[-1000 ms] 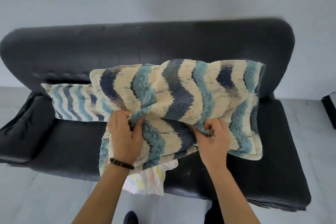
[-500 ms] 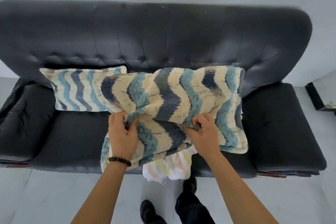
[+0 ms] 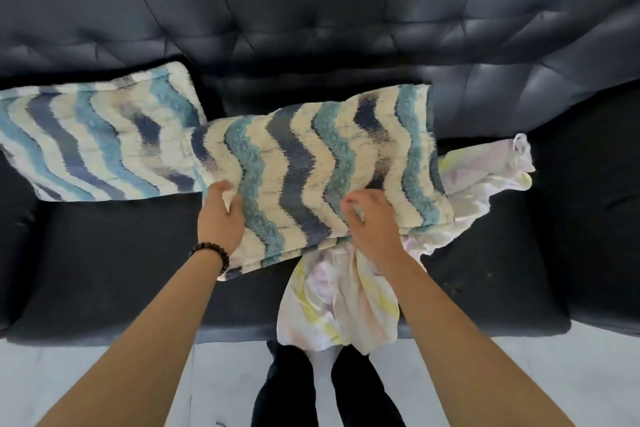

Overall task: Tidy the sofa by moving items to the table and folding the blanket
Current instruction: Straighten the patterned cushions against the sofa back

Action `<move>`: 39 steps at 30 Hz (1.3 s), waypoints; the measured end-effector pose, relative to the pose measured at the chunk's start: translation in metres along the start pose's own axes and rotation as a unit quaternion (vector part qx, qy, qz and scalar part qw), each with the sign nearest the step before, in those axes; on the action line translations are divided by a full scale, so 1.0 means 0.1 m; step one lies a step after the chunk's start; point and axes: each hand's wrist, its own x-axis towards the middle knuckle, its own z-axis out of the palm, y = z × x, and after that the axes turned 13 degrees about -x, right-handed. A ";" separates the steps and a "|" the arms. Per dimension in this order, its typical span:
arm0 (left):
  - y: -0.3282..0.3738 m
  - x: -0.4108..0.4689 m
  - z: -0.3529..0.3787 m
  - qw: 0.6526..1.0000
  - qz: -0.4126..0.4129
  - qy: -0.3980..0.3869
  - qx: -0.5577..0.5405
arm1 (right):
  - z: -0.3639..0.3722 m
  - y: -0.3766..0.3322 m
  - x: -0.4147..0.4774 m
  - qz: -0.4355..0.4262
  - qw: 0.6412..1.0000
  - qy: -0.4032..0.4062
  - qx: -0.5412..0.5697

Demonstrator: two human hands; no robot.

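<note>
1. 2 hands are at work here, both on the near edge of the same striped cushion [image 3: 311, 177]. We see the left hand [image 3: 220, 215] at its near-left corner, thumb and fingers curled in and pinching a fold of the cover.
2. The right hand [image 3: 372, 218] sits further right on that near edge. Its fingers are curled down into the fabric and nip it in the same way.
3. A dark bead bracelet [image 3: 211, 253] circles the left wrist.
4. The striped cushion has wavy bands of cream, teal and navy. It lies across the middle of the seat, tilted, its far edge near the backrest.
5. Under it we find the blanket [image 3: 339, 308], pale with faint yellow and pink patches. It is crumpled, not folded. 1 part spills out to the right of the cushion, and another hangs over the front of the seat between the forearms.
6. A second cushion [image 3: 100, 146] of the same pattern lies on the left of the seat, its right end just behind the held one.
7. All of this rests on the sofa [image 3: 104, 270], black and tufted.
8. Below the seat front we see pale floor [image 3: 69, 374] and the person's legs [image 3: 287, 392] in dark trousers.
</note>
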 end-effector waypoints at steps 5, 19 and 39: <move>-0.59 0.40 0.43 0.990 0.016 -0.108 0.085 | 0.52 0.51 0.01 0.022 0.992 -0.110 -0.065; -1.02 1.86 0.97 0.898 0.067 -0.204 0.383 | 1.10 0.73 1.40 0.103 0.916 -0.197 -0.334; -0.08 1.73 0.69 0.903 0.241 -0.099 0.340 | 0.48 0.42 1.37 0.066 0.984 -0.032 -0.165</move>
